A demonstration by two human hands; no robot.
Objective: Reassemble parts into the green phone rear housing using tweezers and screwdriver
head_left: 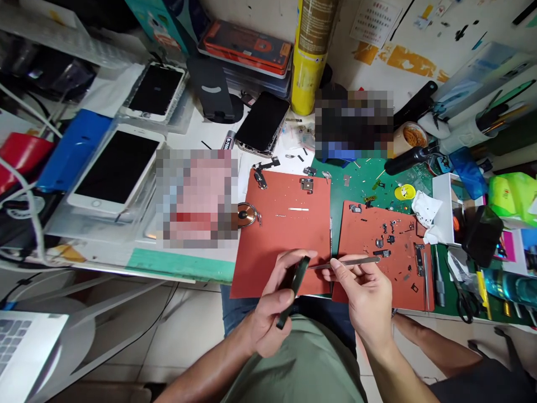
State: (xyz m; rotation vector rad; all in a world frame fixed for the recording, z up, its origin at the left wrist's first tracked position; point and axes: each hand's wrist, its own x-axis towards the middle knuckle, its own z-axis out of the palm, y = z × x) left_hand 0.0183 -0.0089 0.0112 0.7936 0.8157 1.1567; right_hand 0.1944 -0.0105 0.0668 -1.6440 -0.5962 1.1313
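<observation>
My left hand (272, 305) grips a dark phone frame (293, 291) on edge, above the front of a red-brown mat (281, 240). Pinched in my right hand (364, 291) is a thin metal pry tool (361, 261), its tip pointing left at the phone frame's edge. Whether the tip touches the frame I cannot tell. A round copper coil (247, 214) lies at the mat's left edge, and small metal parts (307, 184) rest along its top. Several tiny phone parts (390, 239) are scattered over a second red-brown mat (356, 224) on the right.
White-framed phones (117, 168) lie at the left, and a black phone (263, 123) sits behind the mats. A yellow spray can (310, 61) stands at the back. Scissors (465, 308) lie at the right edge. Another person's leg (436, 347) shows at lower right.
</observation>
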